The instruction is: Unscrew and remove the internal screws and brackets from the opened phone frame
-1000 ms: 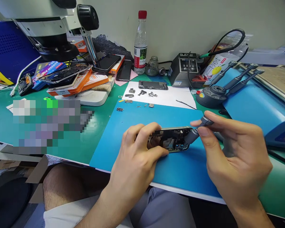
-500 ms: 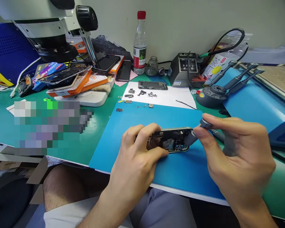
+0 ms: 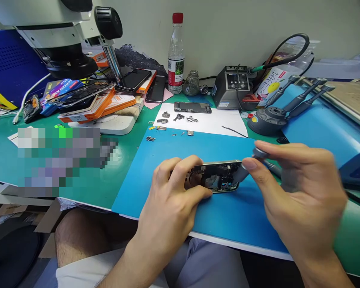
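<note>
My left hand grips an opened phone by its left part, fingers over the top edge and thumb along the lower edge. The phone is tilted up on its long side above the blue mat, its inner parts facing me. My right hand pinches a grey screwdriver between thumb and forefinger near its cap. The screwdriver slants down to the phone's right end; its tip is too dark to make out. Small metal phone parts lie behind the phone on the mat.
White paper at the back bears a phone screen and small brackets. A screwdriver stand is behind my right hand. A soldering station and a bottle stand along the wall. A microscope overhangs stacked phones and boxes at left.
My right thumb and forefinger have shifted slightly on the screwdriver, the thumb a little to the left and up. My left hand and the phone hold almost the same place.
</note>
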`<state>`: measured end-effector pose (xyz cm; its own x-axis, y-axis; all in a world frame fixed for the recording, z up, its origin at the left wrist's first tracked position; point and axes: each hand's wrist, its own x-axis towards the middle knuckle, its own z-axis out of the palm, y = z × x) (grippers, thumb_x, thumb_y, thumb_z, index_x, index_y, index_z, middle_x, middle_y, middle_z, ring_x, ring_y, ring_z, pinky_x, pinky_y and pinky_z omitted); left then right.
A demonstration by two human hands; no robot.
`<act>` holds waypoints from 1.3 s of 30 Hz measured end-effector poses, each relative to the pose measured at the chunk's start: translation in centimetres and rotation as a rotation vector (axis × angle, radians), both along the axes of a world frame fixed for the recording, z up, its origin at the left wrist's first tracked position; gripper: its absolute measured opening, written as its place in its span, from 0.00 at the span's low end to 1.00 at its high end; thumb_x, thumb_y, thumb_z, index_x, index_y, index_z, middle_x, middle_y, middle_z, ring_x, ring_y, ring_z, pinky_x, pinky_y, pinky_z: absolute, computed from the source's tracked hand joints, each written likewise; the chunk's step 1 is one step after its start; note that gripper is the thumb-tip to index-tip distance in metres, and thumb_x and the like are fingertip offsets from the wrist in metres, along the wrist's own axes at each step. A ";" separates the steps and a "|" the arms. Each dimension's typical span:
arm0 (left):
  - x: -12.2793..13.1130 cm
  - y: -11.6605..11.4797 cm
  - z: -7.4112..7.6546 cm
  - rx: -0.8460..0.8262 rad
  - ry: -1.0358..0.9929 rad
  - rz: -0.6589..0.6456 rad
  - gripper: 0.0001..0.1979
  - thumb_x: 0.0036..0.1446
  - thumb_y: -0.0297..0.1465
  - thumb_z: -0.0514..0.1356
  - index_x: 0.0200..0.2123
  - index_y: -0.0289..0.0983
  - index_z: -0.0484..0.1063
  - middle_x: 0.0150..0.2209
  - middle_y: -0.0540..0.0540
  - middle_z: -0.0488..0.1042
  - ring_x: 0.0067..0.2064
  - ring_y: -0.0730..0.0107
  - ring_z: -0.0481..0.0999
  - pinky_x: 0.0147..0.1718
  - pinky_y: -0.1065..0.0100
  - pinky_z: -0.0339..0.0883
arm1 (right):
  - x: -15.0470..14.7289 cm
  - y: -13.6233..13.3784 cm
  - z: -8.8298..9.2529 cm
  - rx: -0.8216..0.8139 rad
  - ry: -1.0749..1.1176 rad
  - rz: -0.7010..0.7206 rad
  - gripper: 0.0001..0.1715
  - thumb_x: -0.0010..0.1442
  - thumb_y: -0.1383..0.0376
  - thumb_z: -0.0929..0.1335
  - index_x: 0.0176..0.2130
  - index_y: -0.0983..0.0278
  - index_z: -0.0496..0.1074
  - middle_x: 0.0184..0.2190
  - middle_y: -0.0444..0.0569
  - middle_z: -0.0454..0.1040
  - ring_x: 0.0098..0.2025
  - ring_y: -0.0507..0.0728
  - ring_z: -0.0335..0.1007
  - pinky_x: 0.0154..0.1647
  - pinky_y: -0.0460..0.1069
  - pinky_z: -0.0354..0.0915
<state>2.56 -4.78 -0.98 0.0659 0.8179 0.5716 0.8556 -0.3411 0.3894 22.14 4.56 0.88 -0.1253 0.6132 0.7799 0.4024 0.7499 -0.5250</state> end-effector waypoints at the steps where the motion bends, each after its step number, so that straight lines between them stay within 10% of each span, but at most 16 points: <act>1: 0.0 0.0 0.0 0.002 0.000 0.001 0.13 0.71 0.23 0.65 0.43 0.48 0.87 0.65 0.45 0.69 0.65 0.53 0.65 0.66 0.51 0.67 | 0.0 0.0 0.0 -0.029 -0.008 0.017 0.24 0.63 0.69 0.78 0.57 0.51 0.81 0.48 0.46 0.83 0.48 0.61 0.82 0.53 0.61 0.77; 14: 0.0 0.1 -0.2 -0.002 -0.028 -0.005 0.13 0.71 0.22 0.65 0.43 0.47 0.87 0.66 0.45 0.68 0.66 0.53 0.65 0.66 0.52 0.66 | 1.1 -1.2 -0.7 -0.029 -0.060 0.029 0.47 0.58 0.73 0.81 0.69 0.44 0.73 0.51 0.47 0.78 0.46 0.62 0.76 0.53 0.63 0.73; 39: 0.0 0.1 -0.3 0.009 -0.024 -0.007 0.12 0.71 0.23 0.65 0.43 0.47 0.86 0.65 0.45 0.69 0.66 0.53 0.65 0.66 0.51 0.67 | 1.1 -1.2 -0.7 -0.021 0.004 -0.070 0.29 0.63 0.68 0.80 0.60 0.51 0.79 0.49 0.49 0.82 0.47 0.64 0.83 0.56 0.68 0.76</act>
